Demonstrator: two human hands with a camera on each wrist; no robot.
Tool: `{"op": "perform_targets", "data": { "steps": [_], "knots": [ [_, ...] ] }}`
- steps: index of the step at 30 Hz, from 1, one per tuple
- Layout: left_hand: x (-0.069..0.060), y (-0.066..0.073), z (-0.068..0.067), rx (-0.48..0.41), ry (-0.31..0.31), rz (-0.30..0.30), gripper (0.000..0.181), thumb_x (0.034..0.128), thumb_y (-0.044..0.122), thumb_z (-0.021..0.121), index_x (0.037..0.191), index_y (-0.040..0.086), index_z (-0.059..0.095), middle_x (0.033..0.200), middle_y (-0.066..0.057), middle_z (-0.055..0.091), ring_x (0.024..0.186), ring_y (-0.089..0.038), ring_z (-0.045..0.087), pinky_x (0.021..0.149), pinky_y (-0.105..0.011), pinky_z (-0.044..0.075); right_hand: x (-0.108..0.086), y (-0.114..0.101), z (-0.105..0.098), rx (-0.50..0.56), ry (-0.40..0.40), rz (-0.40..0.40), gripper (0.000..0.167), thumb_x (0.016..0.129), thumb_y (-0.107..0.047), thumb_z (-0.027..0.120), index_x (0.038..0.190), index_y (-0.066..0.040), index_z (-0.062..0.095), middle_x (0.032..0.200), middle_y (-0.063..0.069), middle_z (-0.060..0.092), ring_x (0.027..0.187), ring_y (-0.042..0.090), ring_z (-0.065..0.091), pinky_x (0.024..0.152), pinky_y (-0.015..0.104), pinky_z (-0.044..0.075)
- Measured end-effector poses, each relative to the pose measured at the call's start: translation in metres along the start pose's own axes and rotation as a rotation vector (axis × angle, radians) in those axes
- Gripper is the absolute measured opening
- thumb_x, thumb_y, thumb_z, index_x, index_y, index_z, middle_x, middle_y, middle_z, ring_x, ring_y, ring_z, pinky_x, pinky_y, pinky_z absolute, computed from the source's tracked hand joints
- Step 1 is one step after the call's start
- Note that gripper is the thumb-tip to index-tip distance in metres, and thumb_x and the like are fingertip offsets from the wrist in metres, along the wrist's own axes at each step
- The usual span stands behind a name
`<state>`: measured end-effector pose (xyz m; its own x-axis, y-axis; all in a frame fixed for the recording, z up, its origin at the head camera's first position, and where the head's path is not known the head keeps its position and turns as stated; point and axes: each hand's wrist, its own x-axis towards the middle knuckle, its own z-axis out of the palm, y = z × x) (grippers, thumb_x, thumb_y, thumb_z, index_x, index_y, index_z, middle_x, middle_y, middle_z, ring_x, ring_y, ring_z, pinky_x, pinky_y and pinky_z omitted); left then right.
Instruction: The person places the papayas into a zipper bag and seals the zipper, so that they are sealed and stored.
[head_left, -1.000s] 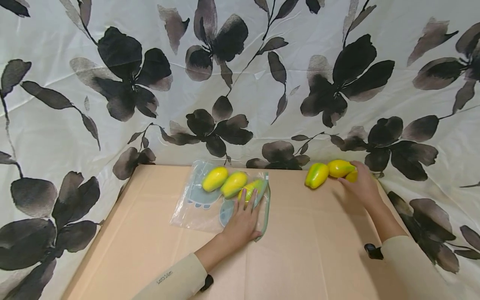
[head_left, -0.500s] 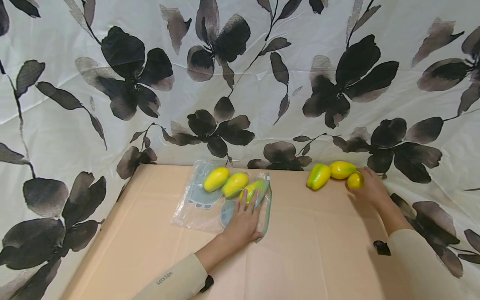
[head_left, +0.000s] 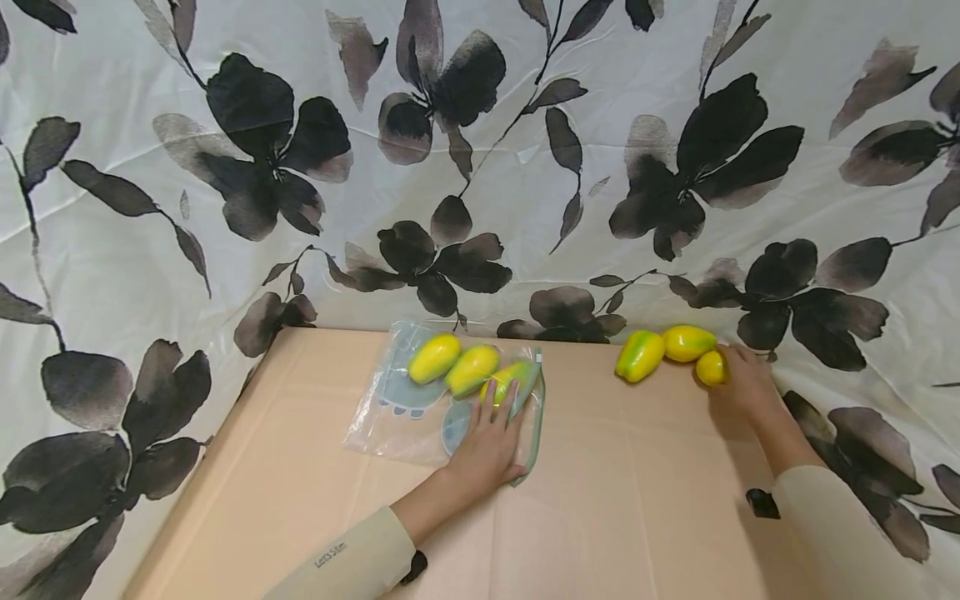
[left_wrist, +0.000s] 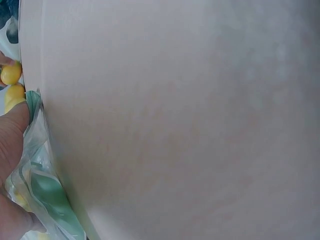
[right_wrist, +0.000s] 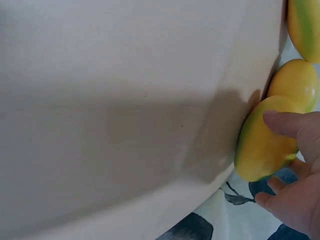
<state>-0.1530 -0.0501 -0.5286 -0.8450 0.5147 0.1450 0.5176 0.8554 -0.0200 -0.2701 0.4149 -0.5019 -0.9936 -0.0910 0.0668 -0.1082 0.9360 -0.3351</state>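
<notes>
A clear zip bag [head_left: 397, 437] with a blue-grey print lies on the board, and three yellow-green mangoes lie at it. Fingers straight and spread, my left hand [head_left: 483, 446] rests on the bag, its fingertips over the rightmost mango [head_left: 504, 381]. The left wrist view catches the thumb against the bag's green edge [left_wrist: 55, 200]. At the far right, my right hand [head_left: 746, 383] holds a mango [head_left: 711, 367] by its right end. In the right wrist view the thumb lies on this mango [right_wrist: 267, 142], with fingers curled at its other side. Part of its end is hidden.
Two more mangoes stand at the board's back edge, one upright-leaning mango [head_left: 640, 357] and one lying mango [head_left: 688, 342] near the held one. Behind the pale board [head_left: 585, 500] hangs a white cloth [head_left: 540, 183] printed with dark flowers.
My right hand has moved slightly right and toward me with its mango, which now shows apart from the hand's cover. My left hand and the bag have stayed put.
</notes>
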Motion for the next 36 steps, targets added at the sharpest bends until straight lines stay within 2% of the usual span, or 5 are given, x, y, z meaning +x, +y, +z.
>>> {"op": "perform_targets", "data": {
  "steps": [11, 17, 22, 29, 36],
  "knots": [
    [0.002, 0.0, -0.003, 0.02, 0.0, -0.005, 0.118, 0.0779, 0.065, 0.079, 0.164, 0.005, 0.024, 0.171, -0.025, 0.011, 0.154, -0.056, 0.016, 0.115, -0.063, 0.039, -0.022, -0.004, -0.006, 0.04, 0.038, 0.044, 0.076, 0.094, -0.035, 0.074, 0.147, 0.007, 0.041, 0.145, 0.04, 0.037, 0.129, 0.063, 0.034, 0.104, 0.078, 0.029],
    [0.002, -0.001, -0.001, -0.006, 0.006, -0.009, 0.117, 0.077, 0.062, 0.082, 0.163, 0.004, 0.028, 0.172, -0.025, 0.009, 0.154, -0.055, 0.014, 0.114, -0.063, 0.04, -0.032, -0.007, -0.011, 0.065, 0.115, 0.015, 0.074, 0.09, -0.032, 0.077, 0.143, 0.006, 0.043, 0.134, 0.044, 0.037, 0.114, 0.06, 0.042, 0.086, 0.069, 0.04],
    [0.002, -0.002, 0.001, 0.005, 0.002, -0.008, 0.117, 0.0772, 0.063, 0.081, 0.163, 0.005, 0.027, 0.172, -0.025, 0.009, 0.154, -0.055, 0.014, 0.114, -0.062, 0.04, -0.041, -0.016, -0.01, 0.117, 0.146, 0.004, 0.066, 0.089, -0.031, 0.075, 0.139, 0.003, 0.049, 0.125, 0.037, 0.041, 0.108, 0.052, 0.039, 0.076, 0.056, 0.037],
    [0.002, -0.001, 0.002, 0.029, 0.005, -0.002, 0.116, 0.0776, 0.065, 0.08, 0.162, 0.004, 0.029, 0.172, -0.025, 0.01, 0.154, -0.055, 0.015, 0.114, -0.061, 0.041, -0.05, -0.028, -0.007, 0.14, 0.109, 0.023, 0.066, 0.093, -0.042, 0.072, 0.14, -0.001, 0.05, 0.12, 0.033, 0.041, 0.105, 0.046, 0.04, 0.072, 0.045, 0.034],
    [0.001, -0.001, 0.003, -0.005, -0.002, -0.011, 0.117, 0.0769, 0.063, 0.081, 0.163, 0.004, 0.027, 0.172, -0.025, 0.009, 0.155, -0.054, 0.013, 0.114, -0.062, 0.04, -0.05, -0.043, -0.004, 0.191, 0.071, -0.073, 0.063, 0.099, -0.034, 0.068, 0.143, 0.005, 0.046, 0.124, 0.029, 0.055, 0.102, 0.041, 0.054, 0.079, 0.046, 0.041]
  ]
}}
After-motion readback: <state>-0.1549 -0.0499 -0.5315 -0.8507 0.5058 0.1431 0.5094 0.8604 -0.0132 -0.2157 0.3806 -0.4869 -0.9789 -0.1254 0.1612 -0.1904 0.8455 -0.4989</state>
